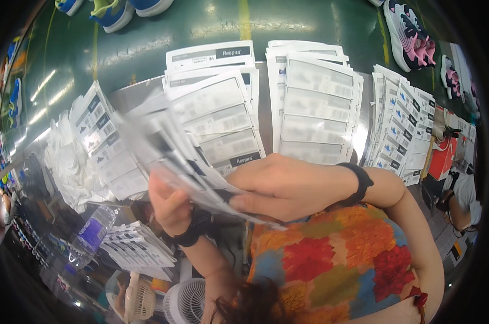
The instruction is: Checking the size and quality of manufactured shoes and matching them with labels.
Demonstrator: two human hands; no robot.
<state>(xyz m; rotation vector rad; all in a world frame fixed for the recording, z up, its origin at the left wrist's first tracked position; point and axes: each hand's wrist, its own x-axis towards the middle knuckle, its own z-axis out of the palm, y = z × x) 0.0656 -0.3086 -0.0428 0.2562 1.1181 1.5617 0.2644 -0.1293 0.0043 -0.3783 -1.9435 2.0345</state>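
A blurred bundle of printed label sheets [187, 154] tilts up between my two hands, above the table. My left hand [171, 201] is closed on the lower left side of the bundle. My right hand [279, 183] reaches across from the right, pinching the bundle's right edge, with its thumb in front and other fingers partly hidden. Just beyond lie a stack of label sheets [217, 105], partly covered by the bundle, and a second stack [317, 110] to its right. Dark bands circle both wrists.
More label sheets [401, 127] fan out at right, others [101, 140] at left beside crumpled white paper [63, 162]. Sneakers [409, 38] stand on the green surface [201, 27] beyond. A water bottle [93, 232], another sheet pile [139, 251] and a fan [185, 302] are lower left.
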